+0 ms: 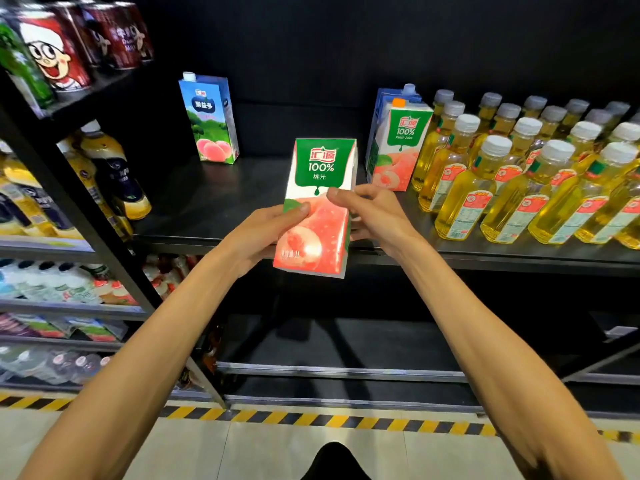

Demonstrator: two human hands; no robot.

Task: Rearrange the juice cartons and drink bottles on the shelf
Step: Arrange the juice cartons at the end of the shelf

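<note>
The person holds one peach juice carton [317, 206] with both hands, the left hand [266, 230] curled round its left side and the right hand [374, 213] gripping its right edge, so it hangs a little tilted just before the front edge of the shelf [221, 202], not yet set down. The work looks half done: the yellow drink bottles [485, 188] already stand in rows at the right, with a matching green carton [401, 147] just beside them, while a blue carton [211, 119] stands alone far back at the left. Those near bottles are what the held carton may knock; the red cans [69, 46] on the higher rack at the left are well apart.
</note>
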